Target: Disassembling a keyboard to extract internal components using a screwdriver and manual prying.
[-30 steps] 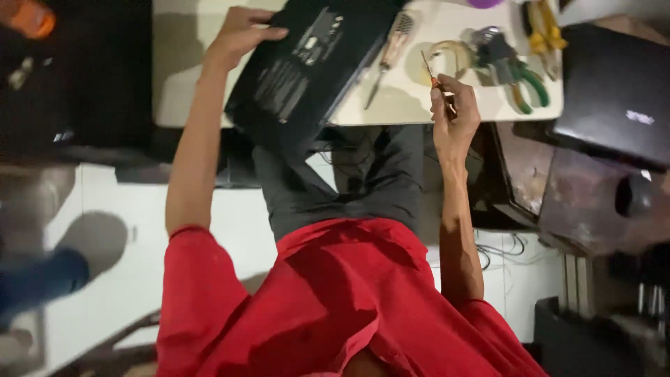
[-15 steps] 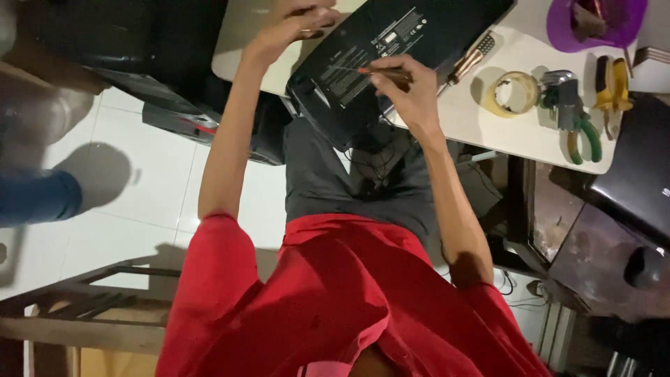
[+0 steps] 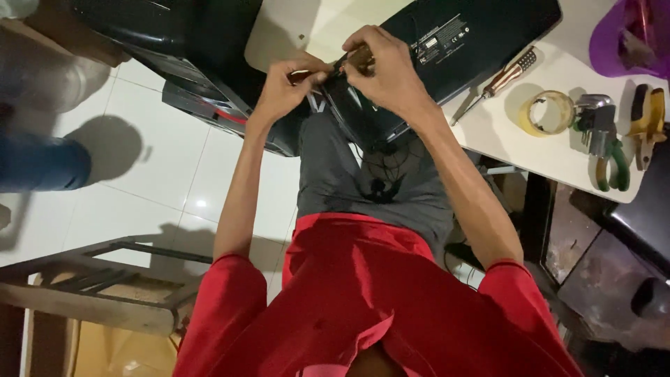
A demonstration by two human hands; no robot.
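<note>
Head view: left hand and right hand pinch, seemingly, something small at the upturned black laptop's corner on the pale surface, above white floor tiles.

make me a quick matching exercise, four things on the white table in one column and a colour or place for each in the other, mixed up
Things:
1. tape roll
2. pliers
3. black laptop
4. bowl

Colour or place:
a. purple, at the table's far right corner
b. yellowish ring, lying flat between the screwdriver and the pliers
c. underside up, its near corner under both hands
d. green handles, near the table's front edge

Pairs: 1-b, 2-d, 3-c, 4-a
</note>
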